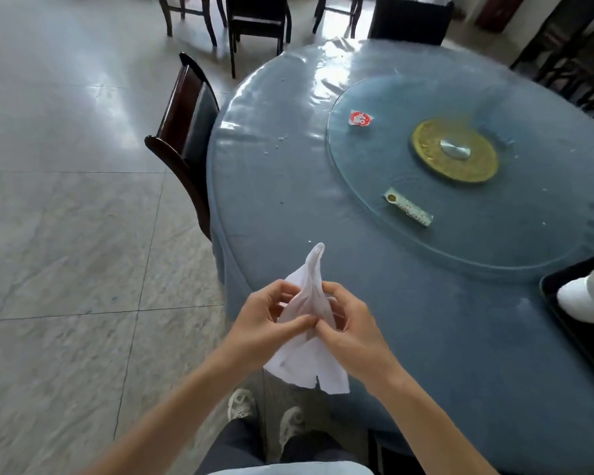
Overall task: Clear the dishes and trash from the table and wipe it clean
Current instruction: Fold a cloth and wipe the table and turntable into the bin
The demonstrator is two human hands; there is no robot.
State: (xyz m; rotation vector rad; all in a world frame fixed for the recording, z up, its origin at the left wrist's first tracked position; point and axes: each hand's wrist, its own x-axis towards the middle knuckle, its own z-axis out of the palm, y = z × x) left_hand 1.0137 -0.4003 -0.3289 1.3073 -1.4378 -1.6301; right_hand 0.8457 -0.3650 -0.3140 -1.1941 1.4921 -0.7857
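A thin white plastic bag (309, 358) hangs between both hands at the near edge of the round table (288, 207), which has a blue cloth under clear plastic. My left hand (264, 323) pinches the bag's left side and my right hand (350, 330) pinches its right side, thumbs meeting in the middle. On the glass turntable (535, 234) lie a red-and-white wrapper (360, 118) and a long chopstick wrapper (408, 207). A few small crumbs dot the cloth near the left rim.
A black tray (563, 323) with white dishes sits at the right edge of the table. A dark wooden chair (182, 132) stands against the table's left side, with more chairs at the back. Pale tiled floor lies to the left.
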